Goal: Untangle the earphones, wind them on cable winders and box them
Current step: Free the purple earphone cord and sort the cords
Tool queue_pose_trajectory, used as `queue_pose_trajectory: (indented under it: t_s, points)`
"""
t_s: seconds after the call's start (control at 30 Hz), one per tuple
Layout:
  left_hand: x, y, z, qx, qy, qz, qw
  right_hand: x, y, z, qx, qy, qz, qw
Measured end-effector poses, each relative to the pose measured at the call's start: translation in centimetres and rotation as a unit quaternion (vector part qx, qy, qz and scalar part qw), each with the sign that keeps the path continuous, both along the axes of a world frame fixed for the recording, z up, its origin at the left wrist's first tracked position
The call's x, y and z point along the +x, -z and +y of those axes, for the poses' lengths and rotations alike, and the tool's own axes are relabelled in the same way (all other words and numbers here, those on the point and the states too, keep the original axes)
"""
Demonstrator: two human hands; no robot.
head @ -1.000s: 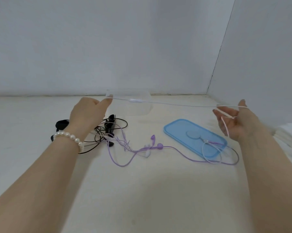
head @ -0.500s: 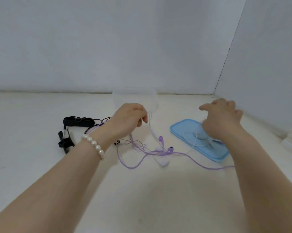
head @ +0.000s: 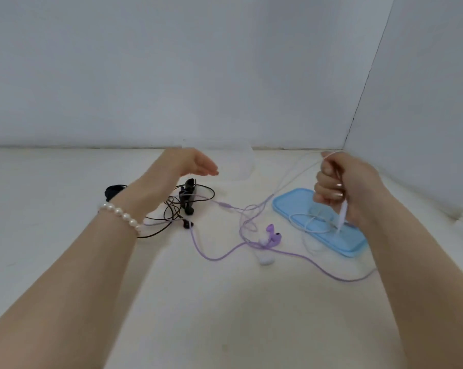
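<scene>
Change: since half a second ago the right hand [head: 342, 190] has turned from palm-down over the blue lid [head: 286, 209] to a raised fist, and the left hand [head: 190, 163] has let go of its cord.
Right hand: curled tight round the white cord [head: 291, 179], lifted above the blue lid; a white plug end hangs below the fist.
Left hand: fingers straight and relaxed, holding nothing, hovering left of the blue lid over the black earphones [head: 187, 198].
Purple earphones [head: 273, 235]: lying on the desk [head: 225, 302] just left of the blue lid, cord looped through the white one.
Clear box [head: 245, 163]: behind the blue lid, towards the wall.
Meaning: the white set is probably being pulled free of the purple one; untangling is under way, winding and boxing not yet begun.
</scene>
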State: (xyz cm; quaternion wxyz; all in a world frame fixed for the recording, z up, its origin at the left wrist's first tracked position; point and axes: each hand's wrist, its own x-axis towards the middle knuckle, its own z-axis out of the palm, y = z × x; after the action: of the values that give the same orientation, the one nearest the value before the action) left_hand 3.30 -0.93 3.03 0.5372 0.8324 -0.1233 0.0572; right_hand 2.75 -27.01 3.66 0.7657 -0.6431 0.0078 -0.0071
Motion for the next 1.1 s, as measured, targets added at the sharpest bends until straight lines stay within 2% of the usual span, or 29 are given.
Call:
queue_pose_trajectory:
  t_s: [0.1,0.17,0.23,0.3,0.37,0.43,0.5,0.57,0.63,0.67,0.7,0.73,0.83,0.9,0.93,1.0,1.03,1.1]
  points:
    - [-0.3,1.6,0.0,0.116,0.078,0.053,0.989,0.5,0.1,-1.7,0.149,0.000,0.037,0.988]
    - [-0.3,2.8,-0.4,0.239,0.110,0.085,0.961,0.8,0.1,-2.4,0.200,-0.004,0.036,0.979]
    - [0.3,3.9,-0.7,0.298,0.101,0.091,0.945,0.8,0.0,-2.9,0.229,-0.008,0.021,0.973]
    - [0.6,4.4,-1.3,0.324,0.058,0.056,0.943,0.8,0.0,-3.3,0.255,-0.021,0.002,0.967]
    - [0.8,4.9,-2.1,0.352,-0.010,-0.021,0.936,0.8,0.2,-3.5,0.265,-0.034,-0.009,0.964]
    - [1.1,5.2,-3.1,0.397,-0.038,-0.100,0.912,0.8,0.3,-3.5,0.249,-0.063,-0.011,0.966]
    - [1.1,5.5,-4.4,0.417,0.001,-0.130,0.899,0.5,0.2,-3.1,0.224,-0.116,-0.013,0.968]
    - [0.9,5.7,-5.9,0.414,0.067,-0.092,0.903,0.5,0.1,-3.1,0.220,-0.163,-0.014,0.962]
    - [0.9,6.1,-6.8,0.407,0.092,-0.081,0.905,0.9,0.3,-3.6,0.267,-0.260,-0.005,0.928]
    - [0.9,6.1,-6.9,0.389,0.083,-0.096,0.913,1.2,0.4,-4.0,0.313,-0.333,-0.001,0.890]
    - [1.0,5.8,-6.7,0.356,0.067,-0.112,0.925,1.4,0.5,-4.4,0.350,-0.364,0.004,0.863]
    - [1.0,5.4,-6.3,0.318,0.056,-0.114,0.940,1.6,0.6,-4.7,0.366,-0.345,-0.006,0.865]
    - [1.0,3.7,-4.0,0.153,0.043,-0.061,0.985,1.8,0.6,-5.6,0.424,-0.196,-0.032,0.884]
    - [0.8,2.4,-2.2,-0.015,0.011,-0.023,1.000,1.5,0.9,-6.0,0.464,-0.075,-0.051,0.881]
    - [0.8,1.7,-1.5,-0.113,-0.003,-0.003,0.994,1.5,1.0,-6.2,0.487,-0.031,-0.053,0.871]
    - [0.8,0.7,-0.2,-0.274,-0.039,0.016,0.961,1.7,1.3,-6.7,0.514,0.022,-0.057,0.855]
    - [1.1,0.6,0.3,-0.309,-0.073,0.011,0.948,1.6,1.3,-6.7,0.515,0.035,-0.058,0.854]
    - [1.4,0.5,0.6,-0.305,-0.143,-0.012,0.941,1.5,1.2,-6.6,0.511,0.043,-0.064,0.856]
